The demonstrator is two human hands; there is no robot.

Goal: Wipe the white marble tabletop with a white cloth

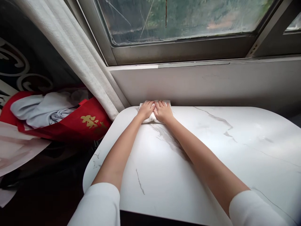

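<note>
A folded white cloth (152, 118) lies on the white marble-patterned table (160, 175), close to its far edge by the wall. My left hand (146, 110) rests palm down on the cloth's left part, its fingers stretched forward and flat. Beside it, my right hand (163, 111) presses on the right part of the cloth, fingers spread and flat. The two hands touch or nearly touch at the thumbs. Both arms reach straight out over the table, in short white sleeves. What lies under the palms is hidden.
The wall (199, 83) below a metal-framed window (178, 51) stands just behind the table. A pale curtain (77, 59) hangs at the table's far left corner. Left of the table is a red bag (77, 125) holding light grey clothes (47, 106).
</note>
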